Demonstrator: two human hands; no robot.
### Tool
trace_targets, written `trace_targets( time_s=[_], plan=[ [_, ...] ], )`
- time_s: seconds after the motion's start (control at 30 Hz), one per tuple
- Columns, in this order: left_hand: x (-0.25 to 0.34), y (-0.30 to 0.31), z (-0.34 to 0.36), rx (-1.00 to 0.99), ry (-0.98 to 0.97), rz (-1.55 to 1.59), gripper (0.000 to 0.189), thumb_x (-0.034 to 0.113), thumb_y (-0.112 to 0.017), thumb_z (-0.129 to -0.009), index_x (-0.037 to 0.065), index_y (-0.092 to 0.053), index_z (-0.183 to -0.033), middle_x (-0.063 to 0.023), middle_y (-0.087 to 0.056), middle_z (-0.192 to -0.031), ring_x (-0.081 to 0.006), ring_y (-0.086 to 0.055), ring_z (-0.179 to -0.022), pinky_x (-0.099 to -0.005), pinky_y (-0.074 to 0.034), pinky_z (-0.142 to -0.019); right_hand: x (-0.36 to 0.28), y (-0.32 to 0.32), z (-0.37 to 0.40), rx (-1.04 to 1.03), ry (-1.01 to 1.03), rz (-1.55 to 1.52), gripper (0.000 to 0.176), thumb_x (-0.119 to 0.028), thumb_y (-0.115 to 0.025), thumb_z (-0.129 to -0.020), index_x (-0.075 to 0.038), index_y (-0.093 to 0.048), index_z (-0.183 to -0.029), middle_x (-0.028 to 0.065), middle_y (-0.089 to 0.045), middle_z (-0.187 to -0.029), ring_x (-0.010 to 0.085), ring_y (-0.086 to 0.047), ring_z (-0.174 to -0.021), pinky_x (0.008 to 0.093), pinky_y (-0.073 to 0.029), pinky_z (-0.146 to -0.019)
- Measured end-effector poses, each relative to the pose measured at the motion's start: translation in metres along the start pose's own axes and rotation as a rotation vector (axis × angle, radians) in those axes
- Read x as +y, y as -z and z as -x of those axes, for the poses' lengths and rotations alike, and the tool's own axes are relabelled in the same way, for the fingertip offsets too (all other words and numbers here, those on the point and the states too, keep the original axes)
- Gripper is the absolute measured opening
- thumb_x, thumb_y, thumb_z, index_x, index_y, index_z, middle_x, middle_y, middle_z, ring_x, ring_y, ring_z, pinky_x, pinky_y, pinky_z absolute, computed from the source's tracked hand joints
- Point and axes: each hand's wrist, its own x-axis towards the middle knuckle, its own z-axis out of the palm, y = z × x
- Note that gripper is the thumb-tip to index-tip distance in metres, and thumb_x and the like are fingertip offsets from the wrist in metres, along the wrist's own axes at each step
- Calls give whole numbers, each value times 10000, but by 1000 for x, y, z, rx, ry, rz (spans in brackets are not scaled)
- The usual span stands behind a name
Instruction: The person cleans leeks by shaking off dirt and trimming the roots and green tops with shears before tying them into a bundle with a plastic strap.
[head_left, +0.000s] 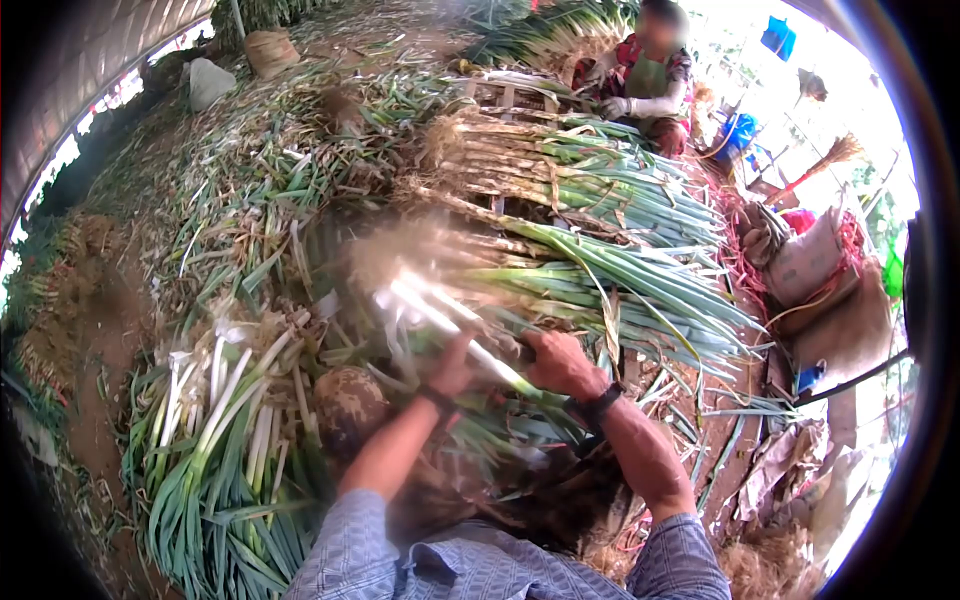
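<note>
A large green onion (450,322) slants in front of me, its peeled white shaft up and to the left, blurred at the root end. My left hand (455,364) is closed against the shaft from the left; motion smears its fingers. My right hand (566,362) is a fist just right of the stalk, near its green part; what it grips is hidden. Beyond both hands lies a broad row of unpeeled green onions (580,200), roots left and leaves right. Peeled green onions (220,430) are piled at the lower left.
Another person (645,85) in light gloves sits at the far end of the row. Stripped leaves (270,190) cover the ground to the left. A round brown mottled object (350,402) is beside my left forearm. Sacks (815,255) and a broom (835,155) lie at the right.
</note>
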Motion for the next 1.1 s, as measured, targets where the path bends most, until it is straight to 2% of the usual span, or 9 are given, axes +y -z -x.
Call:
trace_targets(
  time_s=[0.13,0.27,0.33,0.53,0.6,0.8,0.9,1.0,1.1],
  plan=[
    [8,-6,4,46,116,186,288,233,-567,-956,38,-619,-1161,-72,-690,-1014,-189,-670,-896,-367,-554,-796,-1,-1,-2,5,3,-19,343,-156,-627,-749,-98,-695,-1080,214,-682,-858,413,-655,-834,502,-515,-731],
    [14,-13,9,6,8,-57,285,247,-574,-954,65,-623,-1168,-61,-690,-1010,-192,-667,-909,-363,-544,-811,-8,5,-1,18,-25,-35,304,-170,-628,-775,-93,-703,-1060,214,-683,-857,412,-655,-832,501,-515,-729],
    [26,-25,17,32,107,146,280,262,-581,-954,78,-626,-1161,-55,-689,-1003,-192,-665,-910,-364,-541,-813,-5,-1,0,64,19,-72,285,-182,-630,-791,-91,-705,-1050,213,-683,-850,414,-655,-823,502,-515,-721],
    [10,-2,5,-24,142,158,329,285,-613,-939,57,-623,-1176,-70,-682,-1038,-204,-665,-911,-386,-542,-840,0,-10,-13,71,39,-59,270,-217,-640,-813,-95,-705,-1044,213,-679,-824,419,-653,-789,500,-518,-692],
    [4,8,3,-25,48,-109,329,277,-613,-937,54,-629,-1179,-83,-682,-1070,-212,-664,-936,-395,-541,-870,-6,-3,-13,86,34,-81,258,-221,-641,-818,-96,-705,-1034,211,-679,-826,418,-652,-789,501,-517,-693],
    [-4,28,3,-141,31,-275,350,52,-611,-935,9,-567,-1280,-85,-632,-1149,-164,-589,-1119,-324,-498,-938,-11,11,-5,39,29,-52,264,-226,-639,-822,-114,-706,-1051,197,-683,-847,409,-654,-811,497,-519,-712],
    [-2,26,3,-259,-115,-470,336,57,-574,-951,-4,-560,-1281,-92,-639,-1126,-175,-620,-1086,-330,-530,-895,-5,14,3,1,-8,-6,272,-243,-633,-822,-122,-705,-1056,194,-681,-855,401,-656,-826,492,-520,-721],
    [14,-2,20,-191,86,-315,305,107,-533,-979,-11,-567,-1258,-101,-640,-1109,-193,-665,-994,-335,-577,-784,25,-4,1,-59,8,33,271,-254,-627,-824,-122,-699,-1050,192,-679,-856,398,-656,-830,491,-519,-722],
    [27,-35,43,-268,-43,-687,291,165,-508,-999,-9,-581,-1221,-106,-647,-1067,-204,-687,-887,-325,-594,-648,29,-6,2,-95,20,65,277,-253,-628,-822,-123,-694,-1057,189,-681,-861,399,-655,-831,490,-518,-723]
  ],
)
